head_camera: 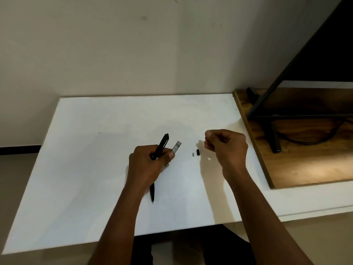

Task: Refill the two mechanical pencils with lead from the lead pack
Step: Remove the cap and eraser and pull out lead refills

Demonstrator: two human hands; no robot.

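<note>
A white table [86, 169] beside a wooden board [305, 169] — black stand [274, 136] and cable [307, 143] on it

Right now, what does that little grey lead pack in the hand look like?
The slim grey plastic lead pack is a flat little rectangular case with a white printed label and a paler far end. It tilts up and away, above the white table. The left hand pinches its near end, beside the black mechanical pencil it also holds.
</note>
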